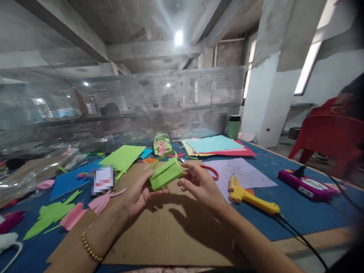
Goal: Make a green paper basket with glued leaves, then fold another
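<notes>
A small green paper basket (166, 175) with a strip handle is held tilted above a sheet of brown cardboard (170, 242). My left hand (143, 191) grips it from the left and underneath. My right hand (199, 184) is at its right side, fingers curled and apart; whether they touch the paper I cannot tell. Behind the basket stands another green paper piece with a pink flower (162, 146). Red-handled scissors (212, 171) lie partly hidden behind my right hand. To the right rests a yellow glue gun (251, 197) with a black cord.
Left of the cardboard lie green paper cutouts (51, 212), pink fringed paper (102, 201) and green sheets (123, 161). Coloured paper (216, 145) is stacked at the back. A purple power strip (307, 184) and a green bottle (234, 127) stand right, before a perforated metal screen (193, 102).
</notes>
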Demonstrator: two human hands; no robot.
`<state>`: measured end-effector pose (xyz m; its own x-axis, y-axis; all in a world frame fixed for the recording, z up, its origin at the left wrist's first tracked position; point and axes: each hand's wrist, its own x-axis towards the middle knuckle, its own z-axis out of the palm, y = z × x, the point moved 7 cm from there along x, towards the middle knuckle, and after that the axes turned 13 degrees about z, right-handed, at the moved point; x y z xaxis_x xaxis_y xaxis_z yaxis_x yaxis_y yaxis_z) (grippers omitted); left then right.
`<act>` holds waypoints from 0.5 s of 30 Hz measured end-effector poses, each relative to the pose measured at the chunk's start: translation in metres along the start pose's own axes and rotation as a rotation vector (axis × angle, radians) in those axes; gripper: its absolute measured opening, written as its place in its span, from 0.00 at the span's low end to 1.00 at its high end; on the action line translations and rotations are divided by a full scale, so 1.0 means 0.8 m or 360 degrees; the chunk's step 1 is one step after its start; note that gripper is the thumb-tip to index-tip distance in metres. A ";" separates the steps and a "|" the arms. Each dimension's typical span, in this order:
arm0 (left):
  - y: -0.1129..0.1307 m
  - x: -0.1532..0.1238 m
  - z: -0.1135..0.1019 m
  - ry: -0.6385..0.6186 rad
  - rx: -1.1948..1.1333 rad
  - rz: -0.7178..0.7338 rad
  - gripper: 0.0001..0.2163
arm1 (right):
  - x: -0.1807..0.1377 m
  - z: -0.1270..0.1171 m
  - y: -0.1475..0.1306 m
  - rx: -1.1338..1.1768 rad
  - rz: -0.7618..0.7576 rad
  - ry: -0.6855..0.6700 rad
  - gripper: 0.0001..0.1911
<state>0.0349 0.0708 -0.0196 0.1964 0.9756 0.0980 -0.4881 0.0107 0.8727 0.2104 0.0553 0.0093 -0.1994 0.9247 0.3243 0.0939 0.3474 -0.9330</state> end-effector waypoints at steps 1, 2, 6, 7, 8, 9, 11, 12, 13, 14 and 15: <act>-0.003 0.001 -0.001 -0.0023 -0.0011 -0.0024 0.20 | 0.000 -0.001 0.002 -0.0033 -0.0014 0.0031 0.21; -0.005 0.002 -0.002 -0.0043 -0.0026 -0.0039 0.20 | -0.001 -0.004 0.003 -0.0093 -0.0033 0.0077 0.21; -0.007 0.005 -0.003 -0.0162 -0.0069 -0.0022 0.20 | -0.011 -0.017 -0.012 -0.0570 -0.0270 0.0336 0.29; -0.007 0.005 -0.002 -0.0204 -0.0056 -0.0009 0.20 | -0.014 -0.017 -0.017 -0.0684 -0.0354 0.0351 0.33; -0.007 0.004 0.000 -0.0243 -0.0030 0.0004 0.19 | -0.016 -0.016 -0.022 -0.0770 -0.0421 0.0327 0.36; -0.006 0.003 0.001 -0.0275 0.0014 0.0023 0.18 | -0.017 -0.014 -0.025 -0.0844 -0.0466 0.0278 0.38; -0.006 0.002 0.004 -0.0314 0.0112 0.0072 0.18 | -0.017 -0.008 -0.027 -0.0971 -0.0522 0.0176 0.40; -0.005 0.001 0.005 -0.0323 0.0154 0.0096 0.18 | -0.016 -0.006 -0.027 -0.1027 -0.0548 0.0143 0.40; -0.005 0.000 0.006 -0.0329 0.0189 0.0111 0.18 | -0.016 -0.003 -0.027 -0.1077 -0.0576 0.0115 0.40; -0.006 0.000 0.007 -0.0328 0.0218 0.0119 0.19 | -0.015 0.000 -0.027 -0.1113 -0.0604 0.0084 0.39; -0.007 0.000 0.007 -0.0324 0.0242 0.0122 0.19 | -0.015 0.002 -0.027 -0.1136 -0.0628 0.0051 0.39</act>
<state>0.0422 0.0694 -0.0214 0.3385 0.9079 0.2472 -0.3781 -0.1094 0.9193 0.2090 0.0362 0.0252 -0.3208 0.7137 0.6227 0.6235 0.6540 -0.4284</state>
